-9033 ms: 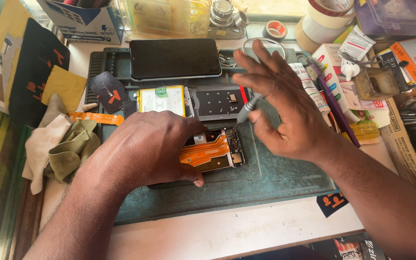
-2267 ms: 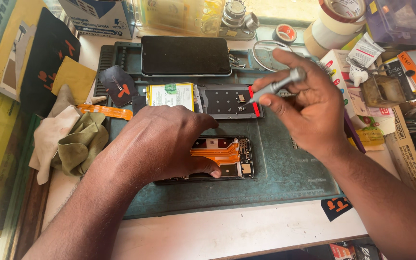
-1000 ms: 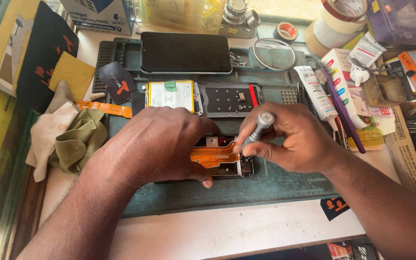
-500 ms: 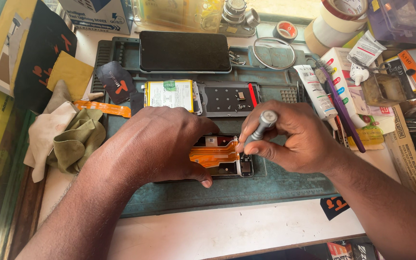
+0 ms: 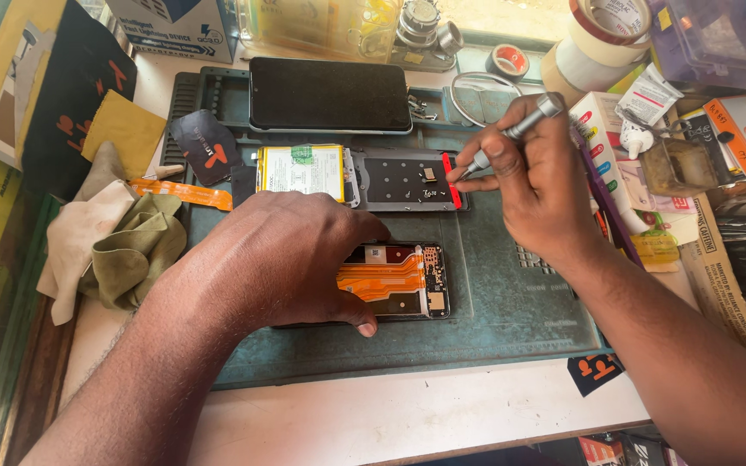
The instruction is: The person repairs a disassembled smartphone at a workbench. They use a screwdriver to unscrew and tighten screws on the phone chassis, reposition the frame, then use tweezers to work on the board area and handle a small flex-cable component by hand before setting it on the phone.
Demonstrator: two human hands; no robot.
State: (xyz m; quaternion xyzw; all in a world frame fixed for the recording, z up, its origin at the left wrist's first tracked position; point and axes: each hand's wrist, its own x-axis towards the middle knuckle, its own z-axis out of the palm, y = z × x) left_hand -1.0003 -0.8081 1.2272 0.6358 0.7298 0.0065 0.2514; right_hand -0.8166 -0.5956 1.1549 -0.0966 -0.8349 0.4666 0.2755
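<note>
My left hand (image 5: 282, 263) lies flat, palm down, thumb stretched sideways; my right hand (image 5: 537, 185) is raised beyond it, fingers (image 5: 496, 148) pinched together, forearm angling in.

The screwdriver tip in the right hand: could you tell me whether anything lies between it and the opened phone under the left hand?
Nothing visible does. The screwdriver in the right hand points at the grey plate's red edge; only bare green mat separates it from the opened phone, whose other end the left hand covers.
</note>
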